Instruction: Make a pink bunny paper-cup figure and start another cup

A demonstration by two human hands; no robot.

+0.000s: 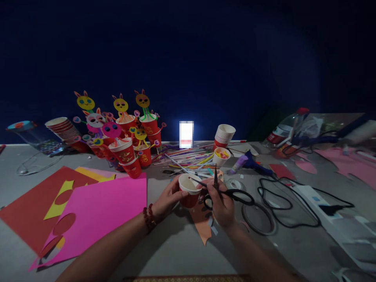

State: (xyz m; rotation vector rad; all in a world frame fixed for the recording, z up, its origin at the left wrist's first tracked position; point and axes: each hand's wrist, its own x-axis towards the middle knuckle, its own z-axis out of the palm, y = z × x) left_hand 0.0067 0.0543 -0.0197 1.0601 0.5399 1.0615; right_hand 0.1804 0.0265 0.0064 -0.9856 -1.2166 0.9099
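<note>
My left hand (173,194) is closed around the side of a red paper cup (189,200) with a white rim, its mouth turned up toward me. My right hand (222,205) grips black-handled scissors (239,196), spread wide. One blade points upward; the other appears to reach left over the cup's rim, its tip above the mouth. Some right fingertips touch or nearly touch the cup's right side. A cut piece of orange paper (202,227) lies under the cup and hands, with small grey scraps beside it.
Decorated cups (122,150) with paper animal faces stand back left, near stacked cups (63,129). Pink paper (108,211) and red paper (26,207) lie left. Pipe cleaners (188,156), a cup stack (225,135), a tape roll (258,219), a black cable (289,225) and a bottle (286,129) are beyond or right.
</note>
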